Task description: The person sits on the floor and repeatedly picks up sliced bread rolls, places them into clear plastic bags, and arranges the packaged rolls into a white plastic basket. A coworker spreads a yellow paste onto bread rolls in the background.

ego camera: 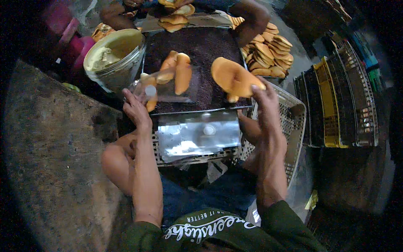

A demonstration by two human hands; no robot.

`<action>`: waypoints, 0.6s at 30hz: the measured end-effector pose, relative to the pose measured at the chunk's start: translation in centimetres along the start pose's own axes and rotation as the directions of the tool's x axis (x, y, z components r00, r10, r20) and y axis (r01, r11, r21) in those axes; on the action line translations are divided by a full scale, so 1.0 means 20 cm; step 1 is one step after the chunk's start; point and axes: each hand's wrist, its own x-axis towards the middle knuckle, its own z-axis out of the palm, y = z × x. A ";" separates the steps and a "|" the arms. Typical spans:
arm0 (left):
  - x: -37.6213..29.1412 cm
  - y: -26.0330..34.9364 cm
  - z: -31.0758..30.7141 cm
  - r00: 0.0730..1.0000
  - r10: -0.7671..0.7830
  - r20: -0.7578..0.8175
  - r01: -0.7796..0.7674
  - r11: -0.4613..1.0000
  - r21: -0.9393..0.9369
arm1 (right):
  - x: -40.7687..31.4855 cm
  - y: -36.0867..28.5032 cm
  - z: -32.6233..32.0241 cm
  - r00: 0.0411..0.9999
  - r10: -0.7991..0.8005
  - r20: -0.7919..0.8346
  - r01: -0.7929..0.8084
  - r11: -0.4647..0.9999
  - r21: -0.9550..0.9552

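My left hand (138,105) holds a clear plastic bag (185,86) by its left end, over a tray of dark crumbs (201,44). Several long bread rolls (183,74) lie on the tray, some seen through the bag. In my right hand (264,94) is a flat oval bread (234,77), gripped at its right end above the tray's right part; a smaller piece of bread (233,98) shows just below it. A stack of clear plastic bags (200,134) lies on a crate in front of my lap.
A bucket of pale cream (115,52) stands left of the tray, a heap of breads (270,52) to its right. Across sits another person, whose arms (252,20) reach in with breads. A perforated plastic basket (294,116) and stacked crates (333,104) are at right, a wooden board (59,151) at left.
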 end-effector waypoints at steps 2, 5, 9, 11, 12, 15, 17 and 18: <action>-0.06 0.09 0.09 0.993 0.017 0.117 -0.024 0.998 0.055 | -0.05 -0.13 -0.20 0.995 -0.025 0.098 0.006 0.982 0.187; -0.08 0.09 0.12 0.960 0.018 0.278 -0.048 0.993 0.103 | -0.05 -0.21 -0.24 0.972 0.008 0.233 -0.054 0.980 0.189; -0.27 0.15 0.15 0.855 -0.065 0.515 0.076 0.997 -0.001 | -0.05 -0.16 -0.04 0.955 0.071 0.288 -0.113 0.985 0.131; -0.44 0.17 0.21 0.775 -0.155 0.613 0.232 0.972 -0.048 | -0.09 -0.15 0.02 0.946 0.076 0.315 -0.116 0.987 0.110; -0.51 0.17 0.23 0.740 -0.227 0.633 0.303 0.953 -0.012 | -0.06 -0.06 0.01 0.941 0.036 0.336 -0.055 0.997 0.047; -0.62 0.12 0.28 0.753 -0.301 0.585 0.393 0.919 -0.032 | -0.22 -0.14 0.07 0.979 -0.029 0.201 0.018 0.998 0.055; -0.64 0.09 0.36 0.768 -0.318 0.555 0.481 0.860 -0.173 | -0.27 -0.14 0.07 0.868 -0.468 0.166 0.495 0.842 -0.214; -0.67 0.11 0.43 0.744 -0.351 0.568 0.571 0.776 -0.268 | -0.24 -0.08 0.06 0.668 -0.695 0.266 0.717 0.506 -0.479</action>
